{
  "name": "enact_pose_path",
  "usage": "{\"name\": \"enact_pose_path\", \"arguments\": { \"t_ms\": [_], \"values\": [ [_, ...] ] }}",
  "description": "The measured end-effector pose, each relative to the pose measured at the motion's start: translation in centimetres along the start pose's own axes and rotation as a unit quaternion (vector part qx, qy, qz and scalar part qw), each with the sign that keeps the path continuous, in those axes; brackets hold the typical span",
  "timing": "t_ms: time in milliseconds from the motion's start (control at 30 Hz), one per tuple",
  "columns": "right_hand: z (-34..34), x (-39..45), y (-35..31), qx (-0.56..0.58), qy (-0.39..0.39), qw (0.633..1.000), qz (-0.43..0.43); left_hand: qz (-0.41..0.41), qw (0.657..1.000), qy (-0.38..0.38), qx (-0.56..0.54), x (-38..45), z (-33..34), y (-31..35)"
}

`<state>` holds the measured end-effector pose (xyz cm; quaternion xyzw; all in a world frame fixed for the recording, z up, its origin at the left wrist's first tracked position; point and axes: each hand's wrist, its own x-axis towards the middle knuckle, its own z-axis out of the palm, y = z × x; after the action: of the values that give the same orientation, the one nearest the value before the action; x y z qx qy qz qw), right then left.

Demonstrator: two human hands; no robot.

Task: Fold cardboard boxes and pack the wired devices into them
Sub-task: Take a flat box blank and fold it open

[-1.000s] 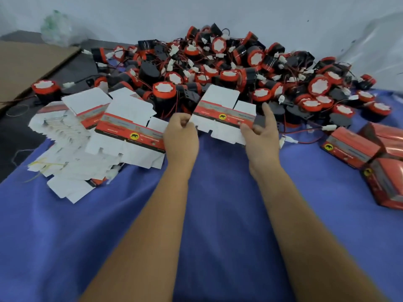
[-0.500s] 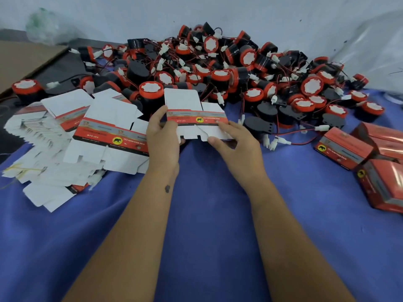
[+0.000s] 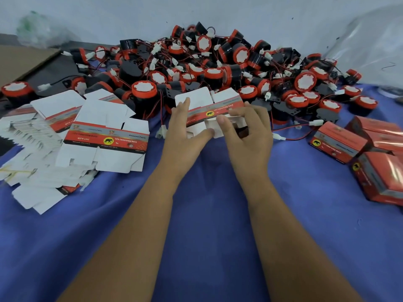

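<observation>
Folding now: both hands, left (image 3: 182,129) & right (image 3: 245,129), grasping the box (image 3: 209,107) just in front of the device pile (image 3: 218,68); flat blank before, bottom flaps now tucking in.

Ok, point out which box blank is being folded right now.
The box blank between both hands, in front of the device pile; the other blanks lie flat, untouched, to the left.

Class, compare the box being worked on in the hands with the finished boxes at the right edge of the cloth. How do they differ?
The box in the hands is half-formed, its white flaps sticking out; the finished boxes are closed blocks showing only red outsides. The left hand and right hand hold the first; the others lie untouched. Both carry the yellow elephant badge.
</observation>
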<state>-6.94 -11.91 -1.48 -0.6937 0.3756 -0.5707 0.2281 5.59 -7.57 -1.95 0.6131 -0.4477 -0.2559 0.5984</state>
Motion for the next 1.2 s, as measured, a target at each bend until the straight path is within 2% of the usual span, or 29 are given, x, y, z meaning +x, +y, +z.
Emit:
{"name": "enact_pose_path", "arguments": {
  "t_ms": [200,300,433,500,633,733,800,867,933,1000,1100,1200],
  "values": [
    [0.1,-0.3,-0.1,-0.047,-0.021,0.998,-0.038,-0.009,0.999,0.033,-0.035,-0.1,-0.3,0.3],
    [0.6,-0.8,-0.6,-0.095,-0.091,0.988,-0.075,0.029,0.998,0.015,-0.062,-0.3,-0.1,0.4],
    [0.8,-1.1,-0.9,-0.079,-0.152,0.981,-0.087,0.046,0.987,0.013,-0.155,-0.6,-0.2,0.3],
    [0.6,-1.1,-0.7,-0.045,-0.182,0.979,-0.075,0.036,0.987,0.041,-0.154,-0.3,-0.4,0.4],
    [0.3,-1.0,-0.3,0.096,-0.190,0.976,0.044,0.044,0.976,0.059,-0.205,0.0,-0.6,0.4],
    [0.3,-0.4,0.0,0.057,-0.202,0.977,0.029,0.061,0.969,0.032,-0.239,0.1,-0.9,0.8],
    [0.4,-0.3,0.0,0.026,-0.246,0.969,-0.013,0.038,0.946,0.019,-0.320,0.2,-1.1,1.4],
    [0.3,-0.4,0.0,0.051,-0.279,0.959,-0.015,0.001,0.904,0.015,-0.428,0.5,-1.6,2.1],
    [0.0,-0.3,-0.1,0.086,-0.279,0.956,0.013,-0.031,0.863,0.012,-0.505,0.6,-2.2,2.6],
    [-0.3,-0.2,-0.5,0.084,-0.273,0.958,0.010,-0.052,0.850,0.010,-0.525,0.5,-2.5,2.9],
    [-0.3,-0.1,-0.8,0.073,-0.224,0.972,-0.013,-0.087,0.873,-0.011,-0.480,0.2,-2.4,3.6],
    [-0.4,-0.4,-0.9,0.082,-0.170,0.982,0.027,-0.073,0.933,-0.045,-0.349,-0.2,-1.6,3.8]
  ]
}}
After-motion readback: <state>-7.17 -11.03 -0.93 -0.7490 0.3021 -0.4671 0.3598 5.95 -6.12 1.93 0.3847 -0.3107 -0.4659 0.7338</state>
